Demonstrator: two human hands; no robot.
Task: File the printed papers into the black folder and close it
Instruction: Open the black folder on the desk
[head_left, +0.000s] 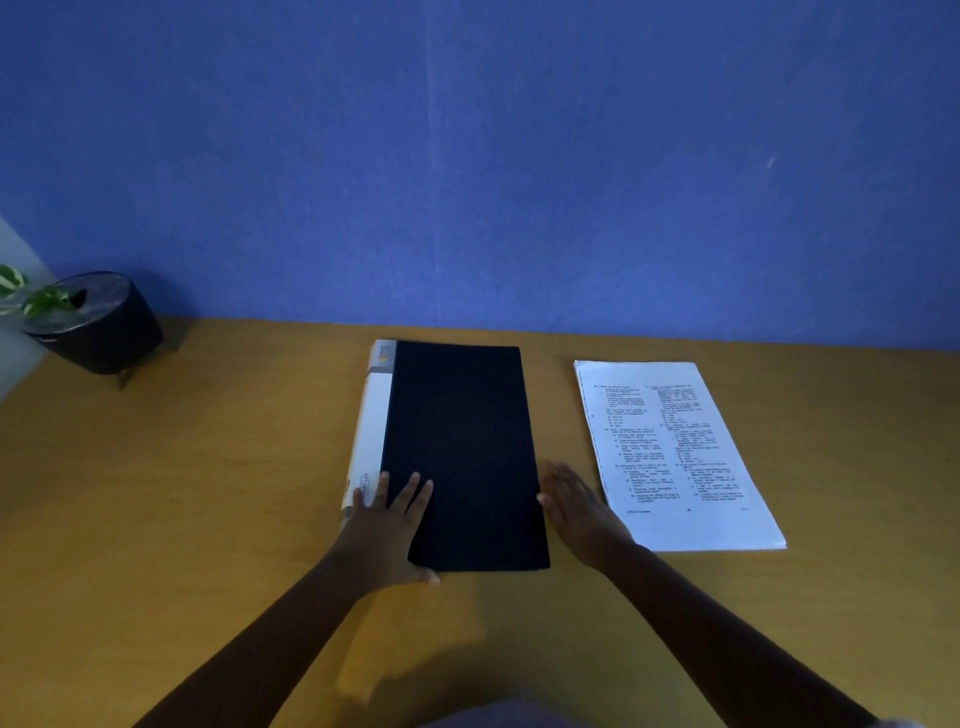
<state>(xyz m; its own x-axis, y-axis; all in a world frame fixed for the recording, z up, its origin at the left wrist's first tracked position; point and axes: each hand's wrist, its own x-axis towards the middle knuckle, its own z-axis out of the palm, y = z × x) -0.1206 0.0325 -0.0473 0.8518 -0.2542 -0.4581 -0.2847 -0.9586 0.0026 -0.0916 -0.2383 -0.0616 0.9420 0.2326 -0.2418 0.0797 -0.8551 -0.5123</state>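
A black folder (462, 447) with a white spine label lies closed and flat in the middle of the wooden table. My left hand (387, 525) rests flat on its near left corner, fingers spread, thumb at the near edge. My right hand (579, 506) lies flat on the table against the folder's right edge, its thumb touching that edge. A stack of printed papers (675, 452) lies on the table to the right of the folder, its near left corner partly under my right wrist.
A dark round planter (98, 322) with a green leafy plant stands at the back left corner of the table (208, 467). A blue wall runs along the table's far edge.
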